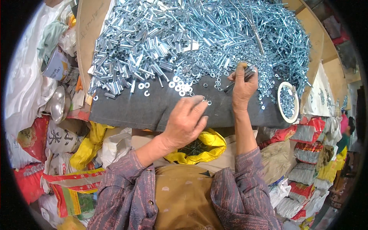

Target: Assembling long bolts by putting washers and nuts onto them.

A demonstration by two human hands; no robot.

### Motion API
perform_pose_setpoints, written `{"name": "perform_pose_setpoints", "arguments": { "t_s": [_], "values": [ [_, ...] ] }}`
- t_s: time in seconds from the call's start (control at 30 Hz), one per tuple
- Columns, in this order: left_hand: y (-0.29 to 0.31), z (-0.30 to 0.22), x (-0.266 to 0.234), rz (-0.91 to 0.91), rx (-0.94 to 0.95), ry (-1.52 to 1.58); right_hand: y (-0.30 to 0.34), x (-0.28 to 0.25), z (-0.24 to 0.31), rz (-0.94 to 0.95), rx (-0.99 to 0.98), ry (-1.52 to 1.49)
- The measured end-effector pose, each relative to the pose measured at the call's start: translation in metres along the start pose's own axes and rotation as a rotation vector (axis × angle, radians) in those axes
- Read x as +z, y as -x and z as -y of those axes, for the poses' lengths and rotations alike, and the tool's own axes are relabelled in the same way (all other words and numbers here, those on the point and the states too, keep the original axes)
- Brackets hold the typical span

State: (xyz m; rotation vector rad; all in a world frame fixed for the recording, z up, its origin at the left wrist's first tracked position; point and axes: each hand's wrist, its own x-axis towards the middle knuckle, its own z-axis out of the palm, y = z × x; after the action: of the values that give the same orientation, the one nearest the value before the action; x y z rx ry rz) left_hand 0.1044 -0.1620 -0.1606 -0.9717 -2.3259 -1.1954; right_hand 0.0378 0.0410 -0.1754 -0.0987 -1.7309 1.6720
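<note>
My left hand (184,120) hovers low over the dark cloth (130,107), palm down with fingers apart. Small hex nuts (209,102) lie at its fingertips. Farther right, my right hand (245,86) is closed round a small bunch of thin dark metal rods (250,71), whose ends stick out on both sides. Their exact kind is hidden by the fingers. Just beyond both hands spread loose nuts (218,82) and flat washers (182,87). A big heap of shiny metal sleeves (149,50) rises at the left, and long thin bolts (283,34) are piled at the right.
A white ring-shaped container (281,109) with small nuts stands at the right. Long metal tweezers or tongs (258,40) lie on the heap. Below the table edge sits a yellow bag (218,143). A steel bowl (59,104) is at the left; packed bags (303,174) stack up at the right.
</note>
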Motion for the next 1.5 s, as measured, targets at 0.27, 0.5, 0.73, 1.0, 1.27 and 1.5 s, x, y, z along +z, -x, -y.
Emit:
{"name": "perform_pose_setpoints", "arguments": {
  "t_s": [0.27, 0.5, 0.73, 1.0, 1.27, 1.5],
  "values": [
    [-0.021, -0.001, 0.04, 0.054, -0.02, 0.201, 0.024, -0.012, -0.024, 0.062, 0.098, -0.018],
    [-0.027, 0.006, 0.077, 0.118, -0.067, 0.098, 0.021, -0.007, -0.031, 0.104, -0.005, 0.207],
    [-0.044, 0.013, 0.053, 0.002, -0.184, 0.222, 0.012, -0.005, -0.021, 0.219, -0.288, 0.387],
    [-0.113, 0.046, 0.008, 0.143, 0.275, 0.133, -0.013, -0.005, -0.004, 0.587, -0.415, 0.455],
    [-0.123, 0.043, -0.031, 0.152, -0.163, 0.455, -0.048, -0.012, -0.006, 0.754, -0.419, 0.696],
    [-0.117, 0.053, -0.026, -0.241, -0.328, 0.865, -0.066, -0.001, 0.003, 0.634, -0.297, 0.503]
  ]
}}
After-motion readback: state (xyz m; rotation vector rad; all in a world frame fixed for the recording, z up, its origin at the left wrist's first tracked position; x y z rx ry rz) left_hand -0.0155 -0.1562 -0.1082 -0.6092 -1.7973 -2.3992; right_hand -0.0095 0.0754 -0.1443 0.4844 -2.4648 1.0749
